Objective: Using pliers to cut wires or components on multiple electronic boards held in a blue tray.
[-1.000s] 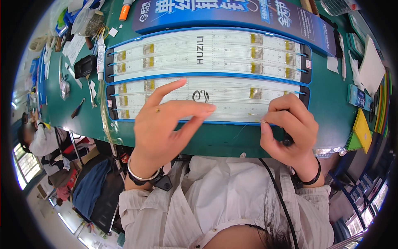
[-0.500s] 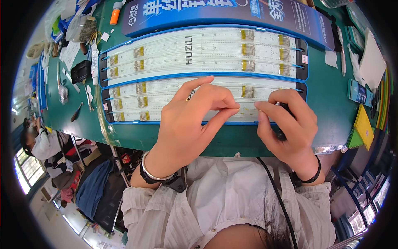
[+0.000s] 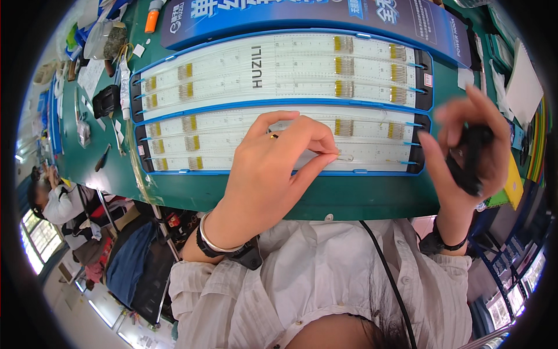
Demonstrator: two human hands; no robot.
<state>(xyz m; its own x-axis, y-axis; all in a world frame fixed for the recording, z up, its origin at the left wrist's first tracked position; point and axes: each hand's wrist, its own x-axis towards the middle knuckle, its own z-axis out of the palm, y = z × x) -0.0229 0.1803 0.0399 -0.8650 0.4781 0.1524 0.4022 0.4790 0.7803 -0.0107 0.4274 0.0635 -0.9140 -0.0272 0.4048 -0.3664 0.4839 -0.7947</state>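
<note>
Two long white panels lie side by side in blue frames on a green bench, each ruled like a scale and carrying small gold parts. My left hand (image 3: 273, 168) rests on the near panel (image 3: 221, 139), thumb and forefinger pinched on a thin wire (image 3: 343, 157) lying along it. My right hand (image 3: 468, 154) is lifted off the bench at the right and blurred; its fingers curl around a small black tool (image 3: 468, 160). The far panel (image 3: 273, 72) is untouched.
A blue printed board (image 3: 314, 14) stands behind the panels. At the left lie a black object (image 3: 106, 100), an orange-capped tube (image 3: 152, 16), a clear bag (image 3: 104, 38) and small tools. Papers and yellow pads are at the right (image 3: 523, 81). Another person sits at lower left (image 3: 55, 200).
My left hand slid right along the near panel and closed to a pinch. My right hand lifted off the panel's front edge and moved up and right with the black tool.
</note>
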